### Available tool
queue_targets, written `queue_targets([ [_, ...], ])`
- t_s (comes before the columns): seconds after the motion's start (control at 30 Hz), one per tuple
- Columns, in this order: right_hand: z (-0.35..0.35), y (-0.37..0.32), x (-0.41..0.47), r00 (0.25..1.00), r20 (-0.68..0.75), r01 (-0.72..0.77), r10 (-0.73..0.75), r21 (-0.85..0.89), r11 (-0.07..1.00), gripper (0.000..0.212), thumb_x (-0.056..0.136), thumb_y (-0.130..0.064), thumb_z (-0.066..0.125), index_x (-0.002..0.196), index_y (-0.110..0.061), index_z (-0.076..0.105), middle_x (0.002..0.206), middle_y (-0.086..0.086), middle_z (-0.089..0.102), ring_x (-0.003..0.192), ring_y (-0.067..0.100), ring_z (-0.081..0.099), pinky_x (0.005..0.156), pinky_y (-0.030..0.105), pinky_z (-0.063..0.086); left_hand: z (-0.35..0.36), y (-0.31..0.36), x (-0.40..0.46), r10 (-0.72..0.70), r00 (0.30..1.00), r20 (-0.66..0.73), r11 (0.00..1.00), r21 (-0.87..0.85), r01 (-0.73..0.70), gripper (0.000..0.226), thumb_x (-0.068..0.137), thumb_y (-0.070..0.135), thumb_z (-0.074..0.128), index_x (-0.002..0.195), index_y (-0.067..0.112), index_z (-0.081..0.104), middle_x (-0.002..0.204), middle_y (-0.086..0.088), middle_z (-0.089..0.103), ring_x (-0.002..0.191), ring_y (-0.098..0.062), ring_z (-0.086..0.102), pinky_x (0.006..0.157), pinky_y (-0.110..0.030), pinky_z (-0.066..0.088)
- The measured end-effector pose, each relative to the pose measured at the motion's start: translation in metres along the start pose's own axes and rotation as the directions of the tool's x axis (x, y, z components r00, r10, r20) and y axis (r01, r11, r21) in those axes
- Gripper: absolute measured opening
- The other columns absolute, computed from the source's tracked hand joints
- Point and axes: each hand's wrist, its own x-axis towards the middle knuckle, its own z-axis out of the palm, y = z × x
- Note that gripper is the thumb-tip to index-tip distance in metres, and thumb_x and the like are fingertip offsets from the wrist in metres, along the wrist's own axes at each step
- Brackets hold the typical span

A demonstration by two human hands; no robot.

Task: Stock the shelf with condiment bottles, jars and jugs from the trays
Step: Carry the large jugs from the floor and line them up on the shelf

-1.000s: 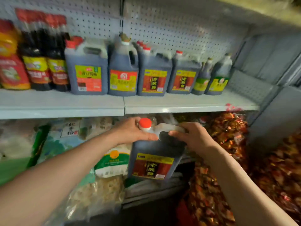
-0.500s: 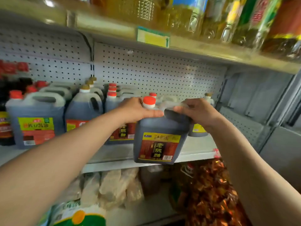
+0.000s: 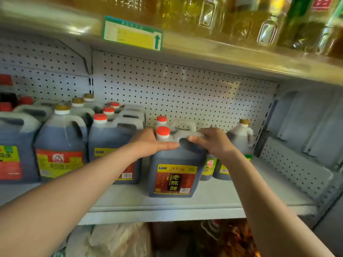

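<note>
A dark vinegar jug (image 3: 174, 175) with a red cap and a red-and-yellow label stands on the white shelf (image 3: 213, 199), in front of another red-capped jug. My left hand (image 3: 152, 143) lies against its shoulder beside the cap, with the fingers stretched out across the front. My right hand (image 3: 211, 141) grips the jug's handle from the right. More dark jugs (image 3: 111, 143) fill the shelf's left side in rows.
Two smaller jugs with green and yellow labels (image 3: 239, 141) stand just right of the held jug. Bare shelf lies in front and to the far right. An upper shelf (image 3: 204, 52) with oil bottles hangs overhead. Bagged goods (image 3: 118, 240) sit below.
The jug has gone from below the shelf edge up and onto the shelf board, now standing in front of the red-capped jug. Both hands stayed on it.
</note>
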Motion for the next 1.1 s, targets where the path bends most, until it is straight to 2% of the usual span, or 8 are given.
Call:
queue_targets([
  [0.1, 0.004, 0.004, 0.003, 0.998, -0.044, 0.037, -0.041, -0.089, 0.995, 0.045, 0.074, -0.07, 0.067, 0.069, -0.026, 0.061, 0.061, -0.009, 0.058, 0.065, 0.015, 0.052, 0.067, 0.035, 0.04, -0.001, 0.007, 0.005, 0.052, 0.993, -0.109, 0.986, 0.162, -0.034, 0.083, 0.057, 0.069, 0.081, 0.124, 0.03, 0.053, 0.118, 0.006, 0.063, 0.11, -0.02, 0.059, 0.087, -0.033, 0.049],
  [0.17, 0.011, 0.007, 0.004, 0.996, -0.078, 0.043, -0.051, -0.104, 0.994, 0.03, 0.081, -0.054, 0.072, 0.092, -0.027, 0.067, 0.083, -0.007, 0.067, 0.082, 0.017, 0.06, 0.072, 0.035, 0.046, -0.003, 0.013, 0.008, 0.117, 0.981, -0.152, 0.963, 0.257, -0.075, 0.085, 0.062, 0.06, 0.084, 0.132, 0.032, 0.045, 0.127, 0.001, 0.06, 0.117, -0.025, 0.054, 0.085, -0.033, 0.045],
  [0.23, 0.02, 0.014, 0.003, 0.995, -0.095, 0.004, -0.013, -0.092, 0.996, 0.038, 0.084, -0.053, 0.071, 0.107, -0.024, 0.063, 0.101, 0.0, 0.068, 0.095, 0.021, 0.061, 0.081, 0.039, 0.05, -0.003, 0.015, 0.01, 0.178, 0.975, -0.13, 0.935, 0.33, -0.127, 0.081, 0.064, 0.056, 0.084, 0.133, 0.035, 0.047, 0.133, -0.002, 0.057, 0.124, -0.025, 0.048, 0.089, -0.032, 0.04],
  [0.3, 0.028, 0.023, 0.0, 0.997, -0.056, -0.045, 0.045, 0.008, 0.999, 0.041, 0.087, -0.058, 0.064, 0.113, -0.026, 0.059, 0.111, 0.0, 0.067, 0.104, 0.021, 0.061, 0.09, 0.042, 0.051, -0.004, 0.013, 0.011, 0.198, 0.975, -0.101, 0.918, 0.368, -0.148, 0.074, 0.066, 0.057, 0.082, 0.13, 0.037, 0.052, 0.133, -0.003, 0.055, 0.126, -0.024, 0.044, 0.095, -0.033, 0.038],
  [0.4, 0.035, 0.028, -0.005, 0.996, 0.014, -0.089, 0.089, 0.331, 0.939, 0.032, 0.091, -0.055, 0.061, 0.117, -0.036, 0.06, 0.119, -0.01, 0.066, 0.114, 0.012, 0.06, 0.103, 0.044, 0.048, -0.003, 0.011, 0.009, 0.214, 0.973, -0.09, 0.919, 0.356, -0.17, 0.068, 0.067, 0.056, 0.082, 0.126, 0.035, 0.057, 0.126, -0.004, 0.057, 0.122, -0.025, 0.045, 0.098, -0.036, 0.04],
  [0.7, 0.04, 0.017, -0.006, 0.998, -0.004, -0.056, 0.068, 0.51, 0.858, 0.02, 0.099, -0.036, 0.057, 0.118, -0.03, 0.06, 0.119, -0.009, 0.068, 0.112, 0.007, 0.063, 0.101, 0.034, 0.051, -0.003, 0.002, 0.012, 0.21, 0.972, -0.102, 0.933, 0.32, -0.168, 0.075, 0.065, 0.055, 0.083, 0.132, 0.043, 0.053, 0.133, -0.005, 0.047, 0.13, -0.025, 0.038, 0.107, -0.035, 0.035],
  [0.87, 0.043, 0.019, -0.001, 0.996, -0.016, -0.064, 0.083, 0.495, 0.866, 0.011, 0.098, -0.04, 0.057, 0.108, -0.036, 0.061, 0.117, -0.009, 0.068, 0.111, 0.009, 0.063, 0.101, 0.036, 0.052, -0.005, -0.002, 0.022, 0.205, 0.973, -0.102, 0.933, 0.32, -0.163, 0.075, 0.062, 0.058, 0.084, 0.129, 0.047, 0.053, 0.134, -0.005, 0.042, 0.132, -0.024, 0.036, 0.109, -0.034, 0.032],
  [1.1, 0.046, 0.021, 0.003, 0.992, -0.036, -0.085, 0.118, 0.495, 0.864, 0.017, 0.095, -0.048, 0.058, 0.11, -0.04, 0.061, 0.115, -0.013, 0.067, 0.11, 0.009, 0.062, 0.101, 0.04, 0.051, -0.008, -0.005, 0.03, 0.228, 0.97, -0.087, 0.93, 0.314, -0.19, 0.073, 0.06, 0.058, 0.085, 0.126, 0.047, 0.056, 0.13, -0.006, 0.044, 0.133, -0.019, 0.033, 0.104, -0.03, 0.032],
])
